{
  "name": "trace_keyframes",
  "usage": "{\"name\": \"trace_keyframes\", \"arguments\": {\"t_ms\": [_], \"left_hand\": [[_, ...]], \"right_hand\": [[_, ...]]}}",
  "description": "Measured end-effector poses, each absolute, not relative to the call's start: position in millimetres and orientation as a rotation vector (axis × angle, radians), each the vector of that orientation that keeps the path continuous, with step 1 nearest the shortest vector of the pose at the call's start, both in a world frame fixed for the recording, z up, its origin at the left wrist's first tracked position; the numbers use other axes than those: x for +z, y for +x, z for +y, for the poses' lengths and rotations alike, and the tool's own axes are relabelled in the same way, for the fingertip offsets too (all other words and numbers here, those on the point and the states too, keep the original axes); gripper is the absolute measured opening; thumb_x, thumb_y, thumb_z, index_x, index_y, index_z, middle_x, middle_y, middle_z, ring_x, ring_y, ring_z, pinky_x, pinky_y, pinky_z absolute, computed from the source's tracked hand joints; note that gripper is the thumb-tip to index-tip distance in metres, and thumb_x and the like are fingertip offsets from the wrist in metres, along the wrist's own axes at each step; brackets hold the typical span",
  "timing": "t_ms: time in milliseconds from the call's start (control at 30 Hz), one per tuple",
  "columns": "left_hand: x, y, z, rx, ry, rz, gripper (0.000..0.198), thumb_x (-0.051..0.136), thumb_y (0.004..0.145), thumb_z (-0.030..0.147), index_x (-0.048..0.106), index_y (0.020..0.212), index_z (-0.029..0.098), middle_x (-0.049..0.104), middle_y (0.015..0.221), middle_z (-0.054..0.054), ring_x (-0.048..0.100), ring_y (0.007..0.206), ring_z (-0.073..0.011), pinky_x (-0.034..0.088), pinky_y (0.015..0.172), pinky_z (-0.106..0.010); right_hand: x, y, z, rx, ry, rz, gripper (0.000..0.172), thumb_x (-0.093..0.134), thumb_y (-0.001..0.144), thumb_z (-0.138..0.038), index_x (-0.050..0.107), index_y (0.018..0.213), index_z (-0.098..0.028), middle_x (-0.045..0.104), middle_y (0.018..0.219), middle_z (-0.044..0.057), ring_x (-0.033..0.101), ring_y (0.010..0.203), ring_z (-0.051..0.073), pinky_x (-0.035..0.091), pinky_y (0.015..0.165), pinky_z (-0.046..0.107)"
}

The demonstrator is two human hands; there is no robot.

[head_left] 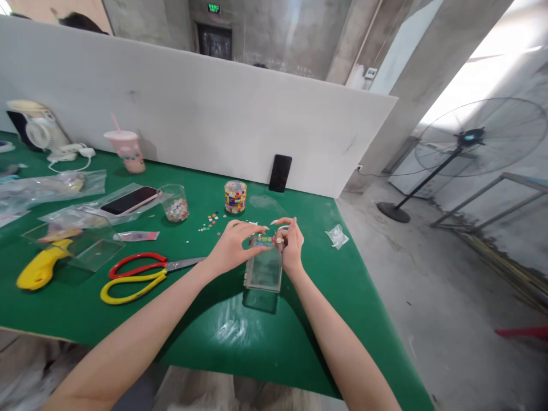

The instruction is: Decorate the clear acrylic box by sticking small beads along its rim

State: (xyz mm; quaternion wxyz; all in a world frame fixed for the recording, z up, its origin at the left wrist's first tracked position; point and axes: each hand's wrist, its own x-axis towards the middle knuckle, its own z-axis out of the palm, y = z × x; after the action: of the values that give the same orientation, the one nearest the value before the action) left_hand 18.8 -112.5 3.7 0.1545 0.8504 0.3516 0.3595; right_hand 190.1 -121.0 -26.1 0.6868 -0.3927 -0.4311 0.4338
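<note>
A clear rectangular plastic box (264, 273) stands between my hands, with small coloured pieces (266, 240) along its top edge. My left hand (234, 245) grips that top edge from the left, thumb on the near side and fingers beyond. At the upper right corner, my right hand (292, 246) is closed with its fingertips pinched together; whatever small thing lies in them is too tiny to name. Behind the right hand, a white round rim shows in part. Loose coloured bits (209, 221) are scattered beyond my left hand.
Red-and-yellow-handled scissors (137, 277) lie left, beside a yellow-handled tool (43, 265) and clear panels (96, 251). Farther back stand a cup of pieces (176, 206), a mosaic-covered jar (235, 198), a pink drink cup (128, 153) and a black phone (280, 173). A crumpled plastic bag (337, 236) lies right.
</note>
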Motion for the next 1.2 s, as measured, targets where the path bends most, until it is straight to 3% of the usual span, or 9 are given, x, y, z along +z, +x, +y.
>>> {"name": "trace_keyframes", "arguments": {"t_ms": [333, 600, 867, 1200], "left_hand": [[2.5, 24.5, -121.2, 1.149, 2.546, 1.027, 0.018, 0.063, 0.092, 0.037, 0.073, 0.099, 0.023, 0.081, 0.094, -0.003, 0.073, 0.083, -0.0192, 0.037, 0.105, -0.044], [-8.0, 31.8, -126.7, 1.249, 2.508, 1.08, 0.018, 0.058, 0.095, 0.03, 0.071, 0.104, 0.022, 0.08, 0.101, -0.006, 0.073, 0.087, -0.0198, 0.04, 0.098, -0.042], [-7.9, 28.2, -121.9, 1.227, 2.546, 0.959, 0.022, 0.055, 0.097, 0.032, 0.069, 0.11, 0.022, 0.08, 0.105, -0.006, 0.072, 0.095, -0.02, 0.041, 0.102, -0.041], [-5.2, 23.8, -120.3, 1.233, 2.604, 0.865, 0.02, 0.058, 0.098, 0.03, 0.066, 0.113, 0.021, 0.079, 0.104, -0.005, 0.072, 0.091, -0.0182, 0.039, 0.104, -0.04]], "right_hand": [[-20.5, 186.4, -125.8, 0.952, -0.842, -0.944, 0.037, 0.051, 0.099, -0.049, 0.062, 0.092, -0.014, 0.055, 0.066, -0.006, 0.043, 0.044, 0.004, 0.04, 0.042, 0.019], [-20.1, 188.3, -125.7, 0.934, -0.826, -0.942, 0.036, 0.052, 0.099, -0.048, 0.062, 0.093, -0.014, 0.057, 0.068, -0.005, 0.046, 0.046, 0.005, 0.041, 0.043, 0.019], [-20.8, 191.9, -123.4, 0.922, -0.837, -0.941, 0.035, 0.053, 0.099, -0.047, 0.062, 0.093, -0.014, 0.058, 0.069, -0.005, 0.047, 0.047, 0.005, 0.042, 0.044, 0.019], [-22.7, 191.3, -123.5, 0.922, -0.786, -0.942, 0.037, 0.052, 0.099, -0.048, 0.062, 0.092, -0.014, 0.056, 0.067, -0.005, 0.045, 0.046, 0.005, 0.041, 0.043, 0.019]]}}
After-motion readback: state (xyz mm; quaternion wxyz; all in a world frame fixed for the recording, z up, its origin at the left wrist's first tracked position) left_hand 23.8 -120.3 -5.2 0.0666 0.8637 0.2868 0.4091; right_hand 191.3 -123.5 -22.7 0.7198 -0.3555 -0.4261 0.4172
